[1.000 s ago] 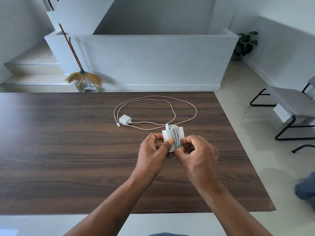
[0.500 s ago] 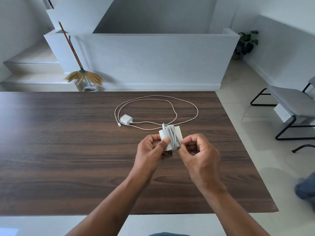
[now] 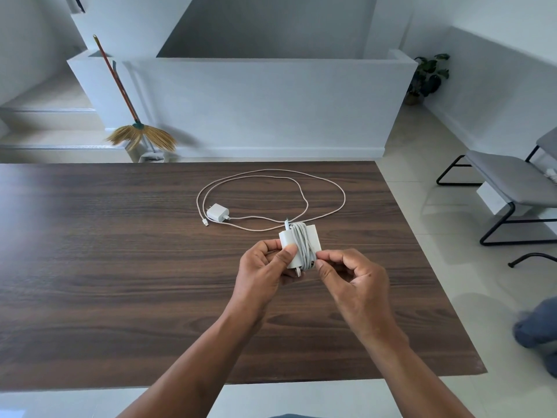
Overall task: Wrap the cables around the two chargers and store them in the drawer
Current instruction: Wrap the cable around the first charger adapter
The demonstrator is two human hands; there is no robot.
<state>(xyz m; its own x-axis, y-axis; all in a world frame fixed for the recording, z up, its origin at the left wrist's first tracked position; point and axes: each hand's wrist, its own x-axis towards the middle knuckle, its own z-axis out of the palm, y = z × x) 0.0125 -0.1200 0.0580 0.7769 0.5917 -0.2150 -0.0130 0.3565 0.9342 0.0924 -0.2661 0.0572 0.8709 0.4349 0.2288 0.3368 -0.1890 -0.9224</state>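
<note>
Both hands grip the wrapped charger (image 3: 300, 247), left hand (image 3: 265, 268) holding its body, right hand (image 3: 349, 274) pinching the cable end, which may spring loose if released untucked.

- Table (image 3: 120, 267): dark wood-grain, matt.
- Chargers, wrapped (image 3: 286, 241) and loose (image 3: 217, 212): smooth white plastic.
- Floor (image 3: 428, 182): glossy pale tiles.
- Chair (image 3: 512, 179): grey cloth seat, black metal frame.

No text, label, brand, number or sign can be read anywhere: the wrapped charger (image 3: 300, 245) and the second charger (image 3: 217, 212) beyond it show plain white faces.
</note>
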